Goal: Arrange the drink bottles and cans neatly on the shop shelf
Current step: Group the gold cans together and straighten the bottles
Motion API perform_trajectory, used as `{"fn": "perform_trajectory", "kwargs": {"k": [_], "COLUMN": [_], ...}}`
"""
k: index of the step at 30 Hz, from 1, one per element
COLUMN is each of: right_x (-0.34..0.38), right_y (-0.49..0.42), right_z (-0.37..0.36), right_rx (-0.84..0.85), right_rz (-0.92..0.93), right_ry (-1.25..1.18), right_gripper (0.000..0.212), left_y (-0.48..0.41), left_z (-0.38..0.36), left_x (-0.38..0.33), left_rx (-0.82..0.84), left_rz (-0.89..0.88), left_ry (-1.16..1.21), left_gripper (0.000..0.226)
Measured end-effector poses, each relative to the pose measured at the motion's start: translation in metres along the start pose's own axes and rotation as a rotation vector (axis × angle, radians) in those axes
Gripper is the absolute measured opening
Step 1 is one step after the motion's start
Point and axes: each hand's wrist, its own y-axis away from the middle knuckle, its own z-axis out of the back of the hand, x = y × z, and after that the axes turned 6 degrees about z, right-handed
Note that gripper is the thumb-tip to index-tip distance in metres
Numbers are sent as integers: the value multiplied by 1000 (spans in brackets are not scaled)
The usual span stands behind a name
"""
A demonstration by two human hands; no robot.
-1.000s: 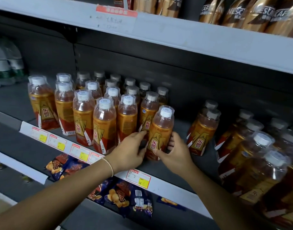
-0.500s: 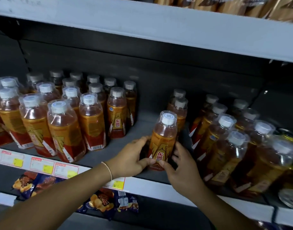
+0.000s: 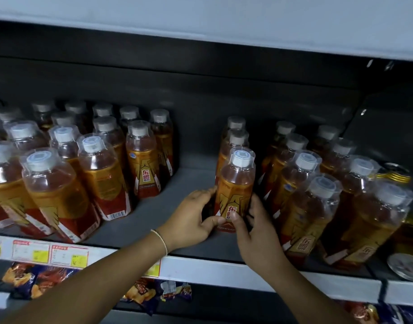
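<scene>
A person is gripping one amber drink bottle with both hands. It is standing upright on the grey shelf, close to the front edge, with its white cap uppermost and its red-and-gold label facing forward. The left hand is wrapping the bottle's lower left side, its fingers curling round toward the back and its thumb lying by the bottom of the label. The right hand is clasping the lower right side, its thumb pressing on the label's front and its other fingers bending round the far side. Both sets of fingers are thus clamping onto this one bottle. A thin bracelet is sitting on the left wrist.

Directly behind the bottle, two more bottles are lining up in single file. To the bottle's left, past a bare strip of shelf, a packed cluster of like bottles is standing in rows. Just to the bottle's right, another cluster is crowding close beside the right hand. Further right of the bottle, gold-topped cans are showing behind that cluster. Below and left of the bottle, price tags are running along the shelf's front strip, and snack packets are lying on the level beneath. Above the bottle, a pale upper shelf is spanning the view.
</scene>
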Motion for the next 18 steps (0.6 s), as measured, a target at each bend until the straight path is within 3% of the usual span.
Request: {"fn": "perform_trajectory", "kwargs": {"k": [18], "right_x": [-3], "right_y": [-4], "right_z": [-9], "right_rx": [-21], "right_rz": [32], "right_ry": [157], "right_gripper": [63], "left_y": [0], "left_z": [-11], "left_x": [7], "left_rx": [-49], "left_rz": [-51], "left_ry": [-125], "left_gripper": [67]}}
